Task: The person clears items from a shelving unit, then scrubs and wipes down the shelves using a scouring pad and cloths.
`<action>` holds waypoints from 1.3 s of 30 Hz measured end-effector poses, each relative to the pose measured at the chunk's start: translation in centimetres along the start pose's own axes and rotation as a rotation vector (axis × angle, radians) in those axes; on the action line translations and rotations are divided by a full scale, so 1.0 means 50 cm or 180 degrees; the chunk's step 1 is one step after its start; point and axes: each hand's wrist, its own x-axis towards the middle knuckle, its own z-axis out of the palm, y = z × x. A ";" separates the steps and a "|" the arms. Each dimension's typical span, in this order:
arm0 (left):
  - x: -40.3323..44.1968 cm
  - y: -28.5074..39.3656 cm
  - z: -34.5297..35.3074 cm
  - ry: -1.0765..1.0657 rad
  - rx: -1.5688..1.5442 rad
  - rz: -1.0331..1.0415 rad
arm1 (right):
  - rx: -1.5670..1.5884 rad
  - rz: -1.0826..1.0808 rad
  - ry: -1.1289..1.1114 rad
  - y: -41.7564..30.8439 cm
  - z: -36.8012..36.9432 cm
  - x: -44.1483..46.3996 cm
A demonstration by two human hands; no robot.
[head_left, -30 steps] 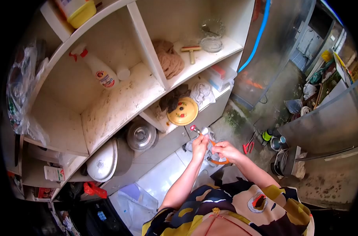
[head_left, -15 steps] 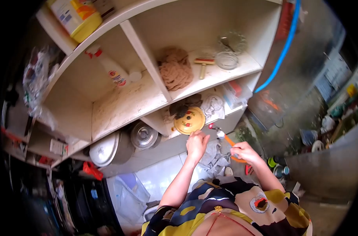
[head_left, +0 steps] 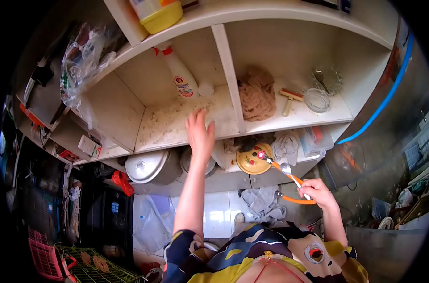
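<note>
My left hand (head_left: 199, 136), fingers stretched and palm down, reaches over the front edge of the soiled white shelf (head_left: 165, 127), holding nothing. Behind it lie a white spray bottle (head_left: 182, 78) with a red trigger and a small white round piece (head_left: 206, 89). My right hand (head_left: 316, 192) is closed around an orange flexible tube (head_left: 297, 201) with dark metal fittings at its ends, along with a white-handled tool (head_left: 286, 169) with a rounded shiny head. The tube's upper end overlaps a yellow lid (head_left: 252, 162) on the lower shelf.
A brown cloth (head_left: 258, 96), a squeegee-like brush (head_left: 289, 99) and a glass dish (head_left: 316, 101) occupy the right compartment. Below stand a lidded metal pot (head_left: 148, 166) and grey cloths (head_left: 264, 203) on the floor. A blue hose (head_left: 382, 108) hangs at right.
My left hand has moved up and left from near the yellow lid, opening over the shelf. My right hand has moved right and slightly down, keeping the orange tube. The view has shifted left.
</note>
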 end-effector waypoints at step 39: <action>-0.203 0.129 0.127 -0.0778 -0.3764 -0.1005 | 0.2033 0.0374 0.1062 -0.018 0.329 0.211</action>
